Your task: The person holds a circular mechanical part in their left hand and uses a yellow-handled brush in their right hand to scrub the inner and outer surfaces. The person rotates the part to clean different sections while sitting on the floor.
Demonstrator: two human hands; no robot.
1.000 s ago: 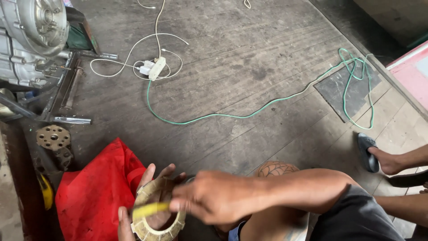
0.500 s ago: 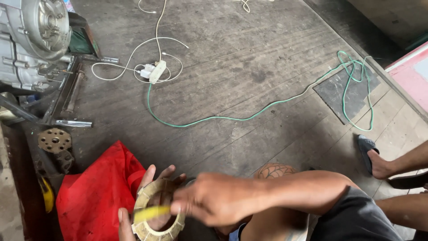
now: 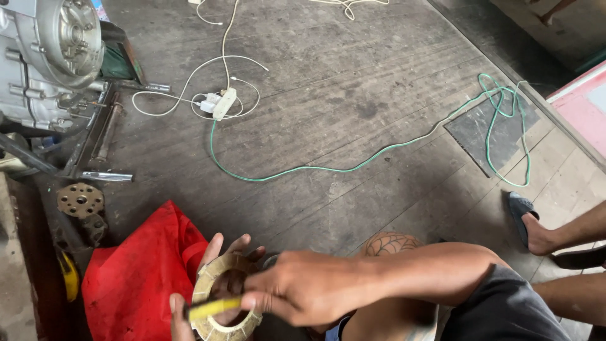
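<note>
Holding a tan ring (image 3: 224,297) at the bottom edge of the view, the left hand (image 3: 214,278) cups it from behind with fingers spread and thumb on the lower rim. The right hand (image 3: 303,287) crosses in from the right, fingers pinched shut on a yellow strip (image 3: 211,308) laid across the ring's lower face. A red cloth (image 3: 136,278) lies just beside the ring to the left. On the wooden floor (image 3: 353,76) beyond, a green cable (image 3: 353,165) runs to a white power strip (image 3: 222,104). A grey engine (image 3: 53,57) stands at upper left; another person's foot in a dark sandal (image 3: 524,221) rests at right
</note>
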